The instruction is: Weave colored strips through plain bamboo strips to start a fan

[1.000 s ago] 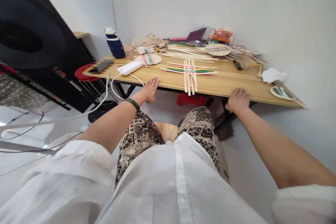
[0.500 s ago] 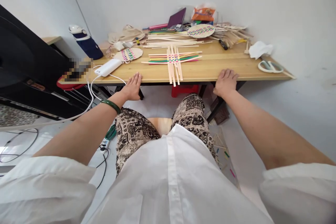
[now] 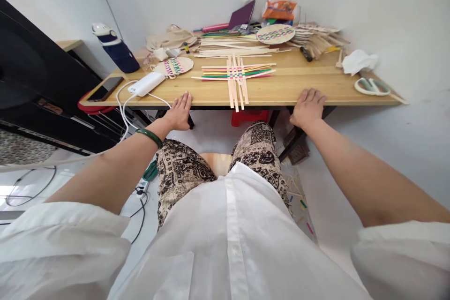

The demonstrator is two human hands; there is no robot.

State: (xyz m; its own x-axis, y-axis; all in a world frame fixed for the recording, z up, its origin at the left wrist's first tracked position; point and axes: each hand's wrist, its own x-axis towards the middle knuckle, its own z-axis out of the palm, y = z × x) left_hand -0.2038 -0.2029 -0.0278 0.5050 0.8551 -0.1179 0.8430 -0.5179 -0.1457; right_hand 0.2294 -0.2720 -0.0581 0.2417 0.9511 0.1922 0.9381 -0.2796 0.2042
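My left hand lies open on the front edge of the wooden table, a green bangle on its wrist. Farther right, my right hand rests flat on the same edge, fingers stretched forward. Neither holds anything. Between and beyond them lies a started weave of flat strips, pale ones crossing pink, yellow, green and blue ones. Its pale ends reach just past the table edge. A round woven piece with coloured checks sits beyond my left hand.
White scissors and a crumpled tissue are at the right end. Loose pale strips, another woven disc and an orange packet lie behind. At left are a white power bank with cables, a phone and a blue bottle.
The view has shifted slightly, so the table and its things appear a little farther right and higher. Both hands keep their places on the table edge.
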